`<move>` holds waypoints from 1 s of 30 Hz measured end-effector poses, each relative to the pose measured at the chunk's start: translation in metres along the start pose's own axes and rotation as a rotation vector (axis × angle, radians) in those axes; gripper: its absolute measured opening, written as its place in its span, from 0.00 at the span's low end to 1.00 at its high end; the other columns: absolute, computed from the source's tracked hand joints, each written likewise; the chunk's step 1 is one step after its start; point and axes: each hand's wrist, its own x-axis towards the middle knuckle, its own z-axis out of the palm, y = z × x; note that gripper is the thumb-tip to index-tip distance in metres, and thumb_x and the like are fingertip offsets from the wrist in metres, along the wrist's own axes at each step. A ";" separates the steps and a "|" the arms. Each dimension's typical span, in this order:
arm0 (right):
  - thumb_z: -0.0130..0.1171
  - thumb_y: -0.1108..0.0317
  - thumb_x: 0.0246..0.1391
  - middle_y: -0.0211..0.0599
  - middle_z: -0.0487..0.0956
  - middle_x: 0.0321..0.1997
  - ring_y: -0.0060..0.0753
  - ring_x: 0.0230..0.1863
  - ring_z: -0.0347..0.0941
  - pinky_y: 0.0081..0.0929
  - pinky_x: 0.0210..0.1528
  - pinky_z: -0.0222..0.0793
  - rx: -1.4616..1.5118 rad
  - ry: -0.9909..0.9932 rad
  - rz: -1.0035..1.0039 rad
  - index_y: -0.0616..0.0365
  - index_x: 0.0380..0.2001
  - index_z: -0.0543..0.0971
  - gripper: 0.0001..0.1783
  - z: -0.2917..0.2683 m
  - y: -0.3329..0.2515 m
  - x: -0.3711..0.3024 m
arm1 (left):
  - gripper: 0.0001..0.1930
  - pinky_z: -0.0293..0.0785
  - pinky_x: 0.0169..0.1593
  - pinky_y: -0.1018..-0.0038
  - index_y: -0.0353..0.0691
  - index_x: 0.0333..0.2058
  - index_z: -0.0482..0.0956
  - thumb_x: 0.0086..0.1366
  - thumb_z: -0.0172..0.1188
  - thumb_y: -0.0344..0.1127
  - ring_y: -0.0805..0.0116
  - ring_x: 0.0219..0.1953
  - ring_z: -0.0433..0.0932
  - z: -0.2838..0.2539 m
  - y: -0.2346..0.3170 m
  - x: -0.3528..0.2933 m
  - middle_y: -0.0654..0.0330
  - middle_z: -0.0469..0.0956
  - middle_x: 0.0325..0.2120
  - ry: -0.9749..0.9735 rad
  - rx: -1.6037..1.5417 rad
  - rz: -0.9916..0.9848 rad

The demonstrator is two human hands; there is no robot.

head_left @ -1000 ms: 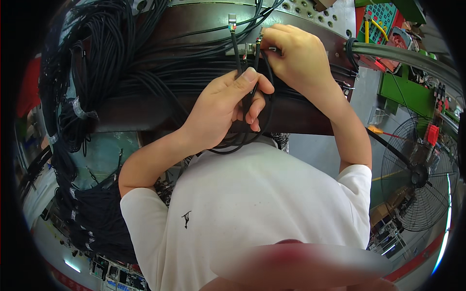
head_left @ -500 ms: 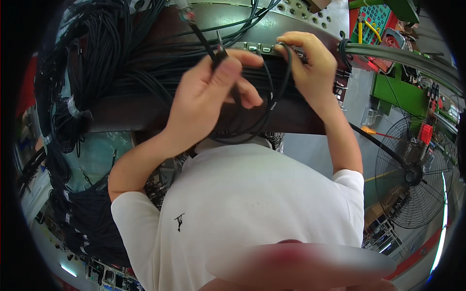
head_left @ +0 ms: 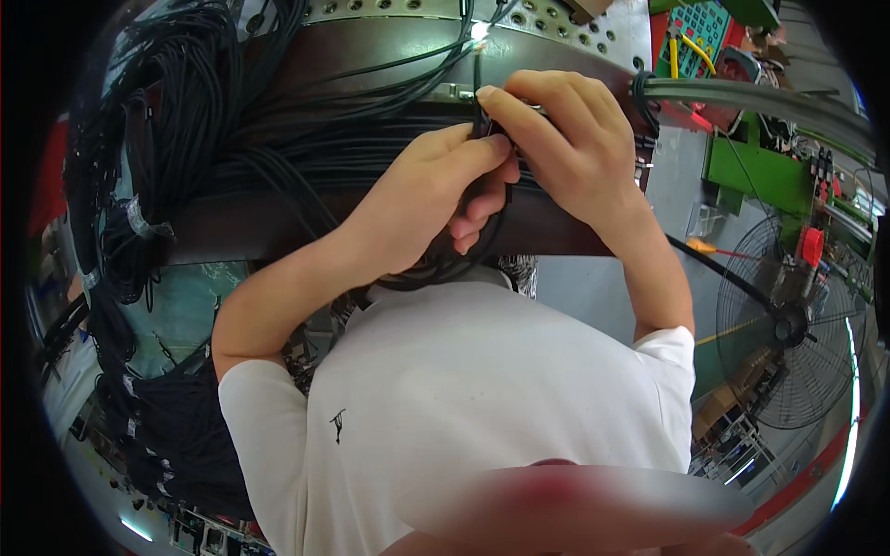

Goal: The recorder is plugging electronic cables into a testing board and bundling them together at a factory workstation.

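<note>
Close together over the brown table point(head_left: 278, 227), both my hands work on a black cable point(head_left: 477, 79). Its upper end stands up past the fingers to a bright, shiny tip point(head_left: 479, 33). My left hand point(head_left: 417, 190) is closed round the cable, with a loop hanging below its fingers. My right hand point(head_left: 579, 144) comes in from the right, thumb and fingers pinched against the cable beside the left fingertips. The pinch point itself is hidden by the fingers. Behind the hands lie several long black cables point(head_left: 371, 139), side by side.
A thick hank of black cables point(head_left: 176, 93) hangs over the table's left side, tied with clear tape point(head_left: 141, 221). A perforated metal plate point(head_left: 565, 32) lies at the back. To the right are a grey bar point(head_left: 760, 97), yellow-handled pliers point(head_left: 691, 51) and a black floor fan point(head_left: 788, 324).
My left hand has moved right to meet the right hand, carrying the cable with its shiny tip. My right hand has shifted slightly left and now pinches beside the left fingers.
</note>
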 end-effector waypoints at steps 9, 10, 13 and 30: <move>0.61 0.63 0.41 0.25 0.79 0.34 0.27 0.34 0.73 0.27 0.38 0.68 -0.230 0.110 -0.016 0.52 0.34 0.80 0.13 -0.011 0.011 -0.019 | 0.19 0.67 0.22 0.84 0.35 0.36 0.76 0.73 0.46 0.47 0.78 0.17 0.72 -0.002 0.016 0.004 0.62 0.73 0.17 -0.049 0.309 0.019; 0.61 0.62 0.41 0.24 0.78 0.34 0.27 0.34 0.73 0.27 0.39 0.67 -0.227 0.103 -0.021 0.52 0.34 0.80 0.14 -0.013 0.005 -0.016 | 0.18 0.67 0.23 0.85 0.36 0.36 0.76 0.73 0.47 0.46 0.78 0.17 0.72 -0.001 0.017 0.006 0.63 0.74 0.17 -0.065 0.207 0.004; 0.62 0.63 0.42 0.25 0.78 0.35 0.28 0.35 0.72 0.28 0.41 0.66 -0.303 0.096 -0.028 0.52 0.35 0.80 0.13 -0.011 0.007 -0.017 | 0.15 0.68 0.24 0.85 0.36 0.36 0.75 0.70 0.53 0.44 0.78 0.17 0.73 -0.005 0.011 0.015 0.63 0.74 0.18 -0.064 0.303 0.082; 0.64 0.78 0.45 0.30 0.83 0.38 0.32 0.42 0.73 0.27 0.44 0.70 0.551 -0.023 0.706 0.58 0.29 0.82 0.05 0.015 0.022 -0.048 | 0.21 0.66 0.15 0.81 0.36 0.31 0.71 0.75 0.41 0.48 0.71 0.10 0.72 0.002 0.011 -0.007 0.53 0.77 0.14 -0.155 0.172 -0.177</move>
